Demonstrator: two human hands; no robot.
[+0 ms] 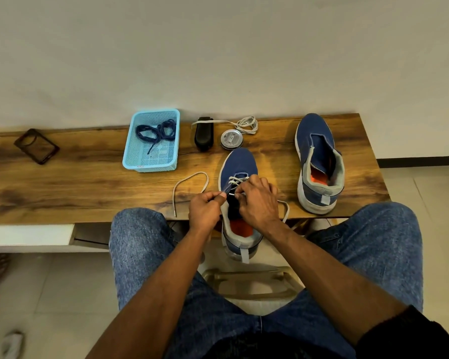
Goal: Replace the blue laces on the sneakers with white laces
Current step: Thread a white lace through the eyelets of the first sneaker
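I see the near sneaker point(237, 161) pointing toe-away, heel overhanging the surface point(88, 182); both hands, left point(205, 208) and right point(259, 200), pinch its white lace point(189, 182).

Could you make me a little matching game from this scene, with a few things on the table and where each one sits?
Things:
1. blue laces
2. spare white lace
3. unlaced sneaker
4. round tin

Places:
A. far right on the table
B. coiled near the table's back edge
C. inside the light blue basket
D. between the black brush and the coiled lace

Pairs: 1-C, 2-B, 3-A, 4-D
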